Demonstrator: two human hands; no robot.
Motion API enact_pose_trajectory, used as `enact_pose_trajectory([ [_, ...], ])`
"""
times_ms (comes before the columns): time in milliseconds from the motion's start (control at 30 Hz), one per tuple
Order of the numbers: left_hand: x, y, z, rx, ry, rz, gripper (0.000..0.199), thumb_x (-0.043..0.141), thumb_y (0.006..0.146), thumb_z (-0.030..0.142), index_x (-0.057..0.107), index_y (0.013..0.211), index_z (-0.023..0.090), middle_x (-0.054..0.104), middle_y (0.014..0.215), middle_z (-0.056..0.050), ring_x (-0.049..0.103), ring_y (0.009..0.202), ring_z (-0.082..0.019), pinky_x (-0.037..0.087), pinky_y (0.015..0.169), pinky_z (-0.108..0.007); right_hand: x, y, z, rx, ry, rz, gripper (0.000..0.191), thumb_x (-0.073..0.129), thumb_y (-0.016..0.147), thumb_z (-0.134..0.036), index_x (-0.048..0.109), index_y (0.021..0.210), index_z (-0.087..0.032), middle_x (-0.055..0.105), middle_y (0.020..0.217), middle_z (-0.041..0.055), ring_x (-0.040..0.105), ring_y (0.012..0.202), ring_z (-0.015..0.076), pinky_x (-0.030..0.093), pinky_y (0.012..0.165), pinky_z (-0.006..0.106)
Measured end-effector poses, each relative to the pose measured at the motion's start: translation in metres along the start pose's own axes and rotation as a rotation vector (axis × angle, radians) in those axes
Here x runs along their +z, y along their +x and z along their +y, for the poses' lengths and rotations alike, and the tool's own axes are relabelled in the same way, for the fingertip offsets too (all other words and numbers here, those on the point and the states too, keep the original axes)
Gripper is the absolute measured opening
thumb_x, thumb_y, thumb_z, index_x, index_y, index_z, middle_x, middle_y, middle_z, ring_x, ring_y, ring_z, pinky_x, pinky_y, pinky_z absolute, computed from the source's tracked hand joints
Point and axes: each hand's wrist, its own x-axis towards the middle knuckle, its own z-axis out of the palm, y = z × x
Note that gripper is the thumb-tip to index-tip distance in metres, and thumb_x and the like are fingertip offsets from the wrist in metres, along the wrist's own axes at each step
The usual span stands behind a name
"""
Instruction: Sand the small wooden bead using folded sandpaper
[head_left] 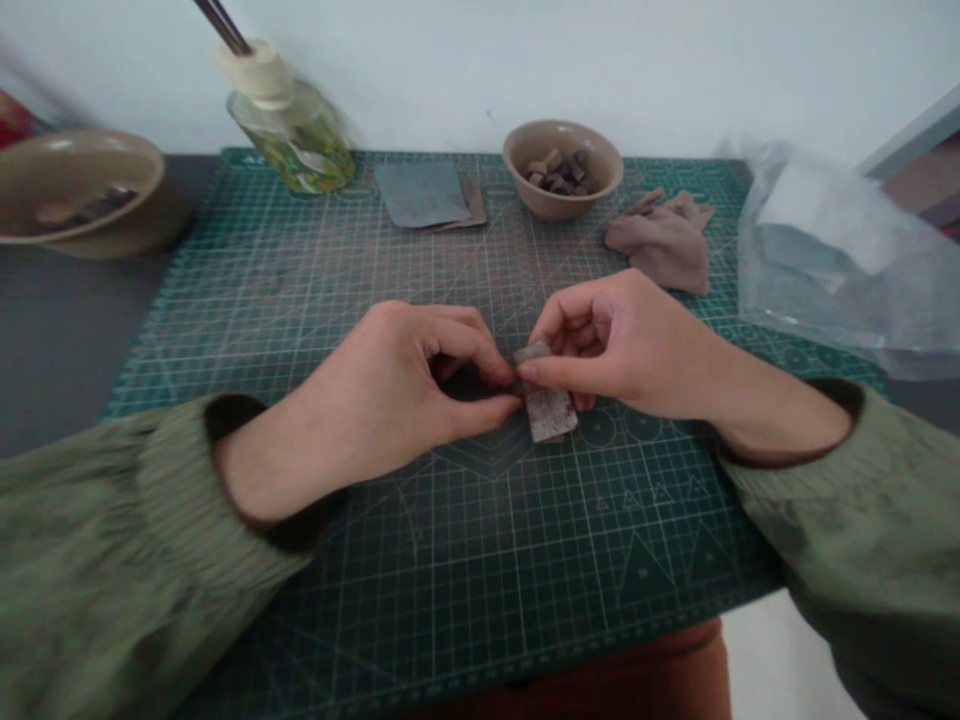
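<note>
Over the cutting mat (420,560), my two hands meet at their fingertips. Thumb and fingers of my right hand (622,345) are closed on a small folded strip of worn sandpaper (551,412), greyish and speckled, whose lower end sticks out below the thumb. My left hand (420,375) is pinched, its fingertips against the strip's left edge. Whatever sits between those fingertips is mostly hidden and too small to name.
At the back stand a bowl of small brown blocks (562,200), sandpaper sheets (424,193), a crumpled cloth (664,245) and a reed diffuser bottle (296,135). A larger bowl (142,215) is at the left, a clear plastic bag (847,300) at the right.
</note>
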Motion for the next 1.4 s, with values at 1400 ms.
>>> enact_pose_trajectory([
  [1400, -0.0017, 0.0002, 0.0031, -0.007, 0.017, -0.011, 0.005, 0.086, 0.094, 0.029, 0.089, 0.091, 0.027, 0.082, 0.092, 0.002, 0.073, 0.078, -0.014, 0.05, 0.068, -0.03, 0.0006, 0.0047, -0.0008, 0.026, 0.074, -0.032, 0.021, 0.096, 0.089, -0.019, 0.075, 0.085, -0.017, 0.082, 0.068, 0.0017, 0.073, 0.052, 0.0132, 0.056, 0.046, 0.019],
])
